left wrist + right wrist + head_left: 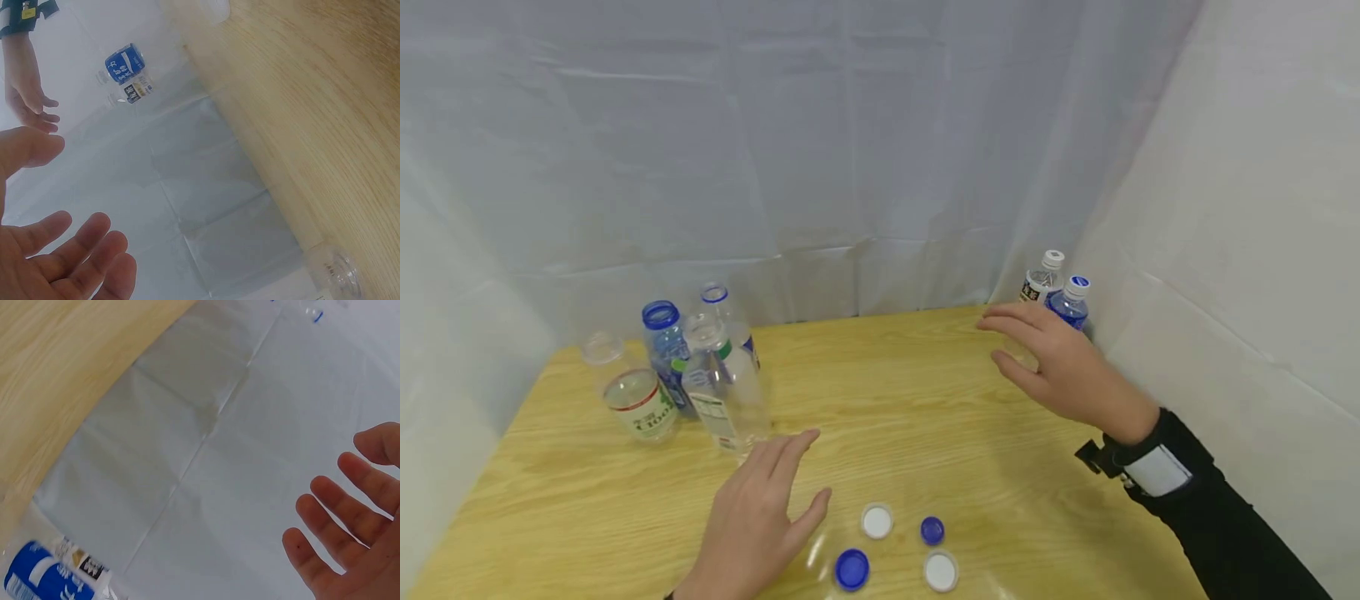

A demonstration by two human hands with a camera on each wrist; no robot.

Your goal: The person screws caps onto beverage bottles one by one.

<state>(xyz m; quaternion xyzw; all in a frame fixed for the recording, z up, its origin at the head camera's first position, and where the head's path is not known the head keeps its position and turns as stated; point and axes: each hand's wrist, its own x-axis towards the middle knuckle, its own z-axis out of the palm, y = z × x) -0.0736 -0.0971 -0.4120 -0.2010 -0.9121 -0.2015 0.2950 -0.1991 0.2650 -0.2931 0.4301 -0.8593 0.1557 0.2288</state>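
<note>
My left hand (752, 517) hovers over the front of the table with fingers extended and thumb spread, holding nothing. It is close to an uncapped clear bottle (739, 400) and left of the loose caps. My right hand (1060, 367) is raised at the back right, fingers spread and lightly bent, with nothing in its grasp. In the head view it partly covers two capped bottles, one with a black-and-white label (1039, 285) and one with a blue label (1067, 310). The blue-labelled bottle (47, 575) also shows low in the right wrist view.
On the left stand several uncapped bottles, including a blue one (664, 350) and a clear one with a green-lettered label (647, 410). Two white caps (877, 522) and two blue caps (852, 570) lie at the front of the wooden table (880, 400). White sheeting (865, 150) surrounds it.
</note>
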